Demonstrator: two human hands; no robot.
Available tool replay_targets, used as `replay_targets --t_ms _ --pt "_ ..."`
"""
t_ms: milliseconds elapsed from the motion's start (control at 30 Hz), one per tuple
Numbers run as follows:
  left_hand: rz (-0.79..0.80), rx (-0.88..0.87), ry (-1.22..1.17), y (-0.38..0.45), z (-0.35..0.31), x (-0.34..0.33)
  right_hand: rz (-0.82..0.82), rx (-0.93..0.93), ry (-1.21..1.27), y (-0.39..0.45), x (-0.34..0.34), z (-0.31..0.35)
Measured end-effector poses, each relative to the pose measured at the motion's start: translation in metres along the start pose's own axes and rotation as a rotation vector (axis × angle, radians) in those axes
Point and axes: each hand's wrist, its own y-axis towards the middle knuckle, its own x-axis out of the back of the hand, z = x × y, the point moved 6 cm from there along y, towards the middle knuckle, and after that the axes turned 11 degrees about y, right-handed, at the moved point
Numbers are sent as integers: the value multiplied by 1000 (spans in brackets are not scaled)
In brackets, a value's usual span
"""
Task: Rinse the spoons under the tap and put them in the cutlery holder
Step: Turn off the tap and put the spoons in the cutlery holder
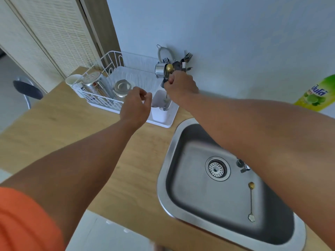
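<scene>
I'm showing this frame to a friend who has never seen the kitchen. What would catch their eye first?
Probably the right hand, reaching over the white cutlery holder at the dish rack's end, pinching a gold-bowled spoon. Next, the steel sink at lower right, where another gold spoon lies beside the drain. The left hand hovers, holding nothing.

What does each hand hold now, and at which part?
The right hand pinches a gold spoon by its handle, bowl up, at the cutlery holder. The left hand holds nothing.
</scene>
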Motion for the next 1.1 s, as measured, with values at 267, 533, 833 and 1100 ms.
replay_targets --t_ms 267,533,833,1100 --pt "159 138 36 -43 40 -15 159 -26 -48 -19 -38 -31" --pt "430 100 131 -71 37 -46 103 -62 90 -49 -29 -62" --pt "584 -60 209 -104 -7 -90 144 -112 94 -140 -29 -150" --pt "721 -239 267 -147 -48 -142 274 -323 -44 -249 -15 -280"
